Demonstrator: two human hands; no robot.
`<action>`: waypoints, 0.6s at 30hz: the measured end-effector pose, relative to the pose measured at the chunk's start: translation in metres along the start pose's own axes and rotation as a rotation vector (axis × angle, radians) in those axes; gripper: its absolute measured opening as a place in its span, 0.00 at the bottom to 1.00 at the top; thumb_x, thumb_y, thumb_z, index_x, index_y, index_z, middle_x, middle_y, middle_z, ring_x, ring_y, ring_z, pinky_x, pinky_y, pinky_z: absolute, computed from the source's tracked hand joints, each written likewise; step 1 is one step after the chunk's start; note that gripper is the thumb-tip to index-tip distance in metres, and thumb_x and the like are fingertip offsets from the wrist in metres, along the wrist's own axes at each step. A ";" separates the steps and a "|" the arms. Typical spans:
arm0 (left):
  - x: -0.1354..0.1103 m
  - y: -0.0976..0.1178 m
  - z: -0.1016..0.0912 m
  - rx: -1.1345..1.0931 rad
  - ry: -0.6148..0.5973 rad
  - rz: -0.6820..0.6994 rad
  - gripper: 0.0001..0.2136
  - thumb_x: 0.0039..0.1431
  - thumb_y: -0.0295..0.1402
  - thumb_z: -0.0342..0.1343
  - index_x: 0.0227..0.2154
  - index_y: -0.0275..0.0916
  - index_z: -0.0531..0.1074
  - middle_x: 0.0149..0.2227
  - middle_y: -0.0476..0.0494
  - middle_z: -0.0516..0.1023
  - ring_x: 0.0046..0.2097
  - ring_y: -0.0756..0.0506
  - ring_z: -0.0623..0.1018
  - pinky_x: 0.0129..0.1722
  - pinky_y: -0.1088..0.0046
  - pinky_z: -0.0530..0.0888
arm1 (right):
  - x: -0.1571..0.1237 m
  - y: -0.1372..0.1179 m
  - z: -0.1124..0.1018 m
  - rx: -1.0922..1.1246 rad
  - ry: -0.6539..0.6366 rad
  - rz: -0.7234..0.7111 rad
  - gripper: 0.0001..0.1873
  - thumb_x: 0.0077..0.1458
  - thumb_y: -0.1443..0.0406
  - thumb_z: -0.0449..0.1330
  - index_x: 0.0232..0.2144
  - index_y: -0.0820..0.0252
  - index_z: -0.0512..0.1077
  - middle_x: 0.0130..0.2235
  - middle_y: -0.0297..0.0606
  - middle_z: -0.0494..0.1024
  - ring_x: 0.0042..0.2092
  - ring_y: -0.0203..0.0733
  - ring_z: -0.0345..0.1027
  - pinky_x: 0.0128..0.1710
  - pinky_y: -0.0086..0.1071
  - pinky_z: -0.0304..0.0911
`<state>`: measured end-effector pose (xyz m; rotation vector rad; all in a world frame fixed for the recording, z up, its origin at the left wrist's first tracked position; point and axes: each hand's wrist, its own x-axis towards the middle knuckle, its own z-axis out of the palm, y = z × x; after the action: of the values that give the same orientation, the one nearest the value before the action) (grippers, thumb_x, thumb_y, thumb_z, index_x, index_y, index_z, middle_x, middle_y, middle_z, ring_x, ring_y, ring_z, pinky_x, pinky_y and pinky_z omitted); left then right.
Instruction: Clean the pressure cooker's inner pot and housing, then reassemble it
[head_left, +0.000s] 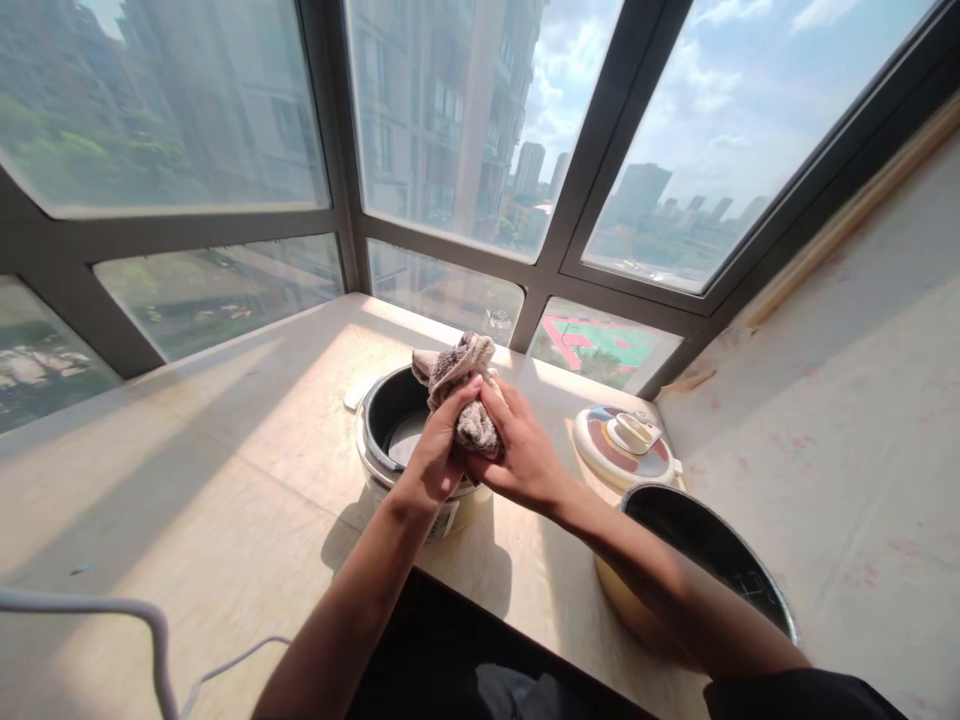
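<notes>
Both hands are closed around a bunched, mottled grey-brown cloth (465,365), with its folds sticking out above and between the fingers. My left hand (436,445) grips it from the left and my right hand (517,440) from the right; the two meet below it. They are over the right side of a round rice cooker body (367,455), which stands uncovered, its dark inside partly hidden by the cloth and hands. Beyond my right forearm lies the cooker's round lid (622,440), patterned, with a cream knob.
The dark inner pot (697,540) stands at the right, partly behind my right forearm. A grey cable (154,640) curves over the pale stone-look ledge (202,480) at lower left. Framed windows (442,130) close off the back, a papered wall (847,420) the right.
</notes>
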<state>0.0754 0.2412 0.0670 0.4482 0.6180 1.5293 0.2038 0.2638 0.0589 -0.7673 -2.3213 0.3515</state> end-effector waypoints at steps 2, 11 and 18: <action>0.006 0.010 -0.005 0.023 0.035 0.066 0.21 0.49 0.38 0.70 0.45 0.34 0.78 0.46 0.40 0.82 0.53 0.38 0.80 0.55 0.63 0.76 | 0.014 -0.001 0.005 0.032 -0.052 -0.011 0.49 0.52 0.59 0.66 0.72 0.58 0.53 0.71 0.52 0.54 0.72 0.61 0.46 0.70 0.55 0.47; 0.022 0.033 -0.049 0.196 0.258 0.324 0.21 0.37 0.35 0.70 0.37 0.37 0.76 0.36 0.43 0.81 0.41 0.40 0.81 0.41 0.64 0.78 | 0.040 0.009 0.004 0.609 -0.283 0.154 0.63 0.55 0.48 0.67 0.74 0.45 0.26 0.75 0.45 0.37 0.75 0.52 0.37 0.66 0.53 0.56; 0.027 0.068 -0.082 1.069 0.286 0.652 0.20 0.45 0.38 0.66 0.42 0.39 0.75 0.40 0.42 0.80 0.42 0.38 0.79 0.41 0.64 0.75 | 0.002 0.086 -0.015 0.418 -0.017 0.718 0.54 0.41 0.46 0.74 0.67 0.57 0.63 0.71 0.52 0.58 0.71 0.61 0.50 0.69 0.58 0.48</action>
<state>-0.0306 0.2595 0.0444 1.3478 1.6410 1.7758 0.2500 0.3333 0.0341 -1.3484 -1.8126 1.1117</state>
